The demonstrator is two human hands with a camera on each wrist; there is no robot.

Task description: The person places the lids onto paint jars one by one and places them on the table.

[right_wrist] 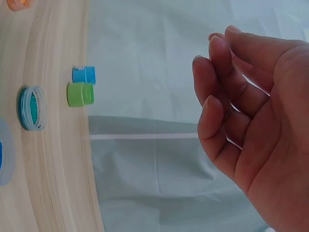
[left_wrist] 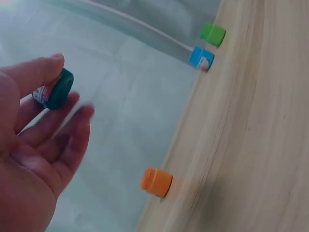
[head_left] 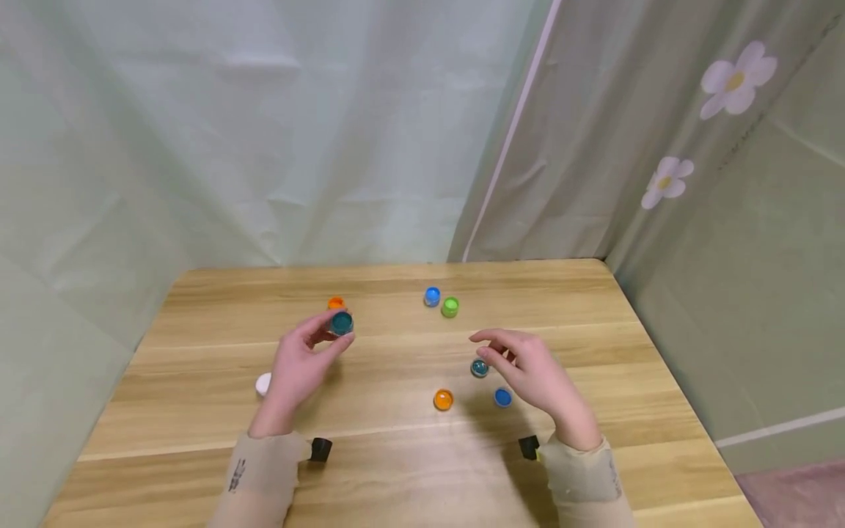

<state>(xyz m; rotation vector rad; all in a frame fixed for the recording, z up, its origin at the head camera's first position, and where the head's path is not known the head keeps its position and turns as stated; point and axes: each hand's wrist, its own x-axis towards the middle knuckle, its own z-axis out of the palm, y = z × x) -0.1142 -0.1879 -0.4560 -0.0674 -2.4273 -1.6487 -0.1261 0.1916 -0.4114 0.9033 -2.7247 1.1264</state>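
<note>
My left hand (head_left: pixel 305 364) pinches a small dark green paint pot (head_left: pixel 342 323) between thumb and fingers, raised above the table. In the left wrist view the pot (left_wrist: pixel 60 89) is tilted, with part of a printed label visible. My right hand (head_left: pixel 528 364) hovers at the right, fingers loosely bent and nothing in them. Close by that hand, in the head view, lies a clear-rimmed teal lid (head_left: pixel 480 367). A blue lid (head_left: pixel 503 397) lies nearer me, and an orange lid (head_left: pixel 444 400) is left of it.
An orange pot (head_left: pixel 336 303) stands just behind my left hand. Toward the back edge, a blue pot (head_left: pixel 432 296) and a green pot (head_left: pixel 450 306) stand side by side. A white round piece (head_left: pixel 263 383) is partly covered by my left wrist. Curtains hang behind the wooden table (head_left: pixel 383 469).
</note>
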